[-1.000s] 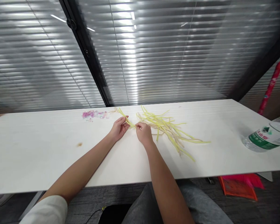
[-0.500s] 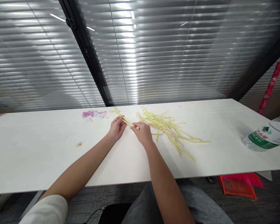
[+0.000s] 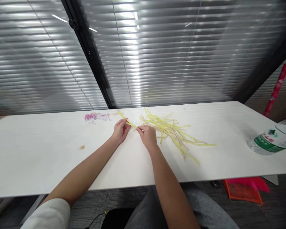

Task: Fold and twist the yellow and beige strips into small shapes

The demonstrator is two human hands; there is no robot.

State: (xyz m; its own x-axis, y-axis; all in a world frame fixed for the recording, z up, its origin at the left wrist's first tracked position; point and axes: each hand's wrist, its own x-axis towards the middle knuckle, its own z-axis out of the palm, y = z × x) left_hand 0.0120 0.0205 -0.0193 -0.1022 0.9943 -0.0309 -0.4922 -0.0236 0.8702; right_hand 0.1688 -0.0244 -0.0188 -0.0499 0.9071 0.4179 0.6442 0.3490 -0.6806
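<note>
Above the middle of the white desk, holding thin yellow strips between the left hand and the right hand, just to the left of the loose pile of yellow and beige strips. Probably risking a slip at the fingertips by pinching such slender pieces too lightly, or a kink by pulling unevenly from the two sides. Perhaps also risking snagging the pile by letting the right hand drift outward, or scattering the small pink and purple loops by swinging the far end of the strips leftward. Reaching forward with both forearms, converging toward the strips; turning the left palm inward with fingers curling, and showing the back of the right hand with fingertips pointing left. Clamping both hands on the same strips, a little apart, without showing clearly how many are being gripped.
</note>
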